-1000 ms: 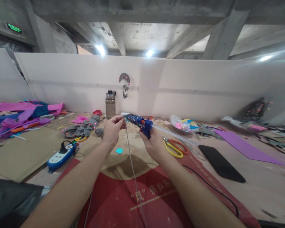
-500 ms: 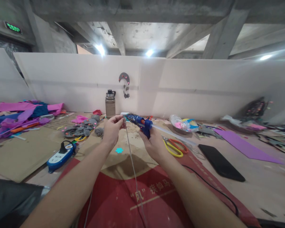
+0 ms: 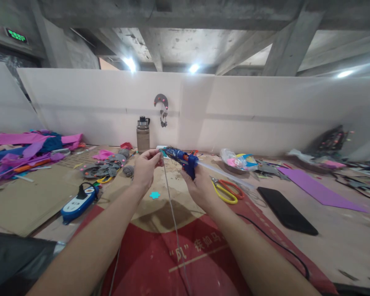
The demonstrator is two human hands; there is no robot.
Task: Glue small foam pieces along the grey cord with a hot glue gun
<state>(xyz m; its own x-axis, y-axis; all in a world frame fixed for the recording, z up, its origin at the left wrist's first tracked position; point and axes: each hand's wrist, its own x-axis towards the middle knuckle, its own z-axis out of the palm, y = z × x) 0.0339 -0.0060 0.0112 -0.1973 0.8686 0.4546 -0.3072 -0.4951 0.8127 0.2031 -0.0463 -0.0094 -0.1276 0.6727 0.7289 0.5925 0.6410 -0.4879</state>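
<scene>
My right hand (image 3: 200, 185) is wrapped round the handle of a blue hot glue gun (image 3: 190, 165), with a long clear glue stick (image 3: 223, 173) sticking out of its back. The gun's nozzle points left, close to the fingertips of my left hand (image 3: 146, 168). Those fingers pinch a thin grey cord (image 3: 172, 205), which hangs down over the red print of the board. A small teal piece (image 3: 163, 153) shows at the same fingertips, partly hidden by them and the nozzle. Below lies a flat turquoise flower cut-out (image 3: 154, 195).
Scissors (image 3: 225, 193) with yellow and orange handles and a black phone (image 3: 286, 210) lie to the right. A power strip (image 3: 80, 203), grey felt pieces (image 3: 107, 166) and purple scraps (image 3: 33, 152) are on the left. A bottle (image 3: 143, 135) stands behind, under a moon ornament (image 3: 161, 100).
Almost nothing differs. Both hands, the glue gun and the cord keep practically the same places.
</scene>
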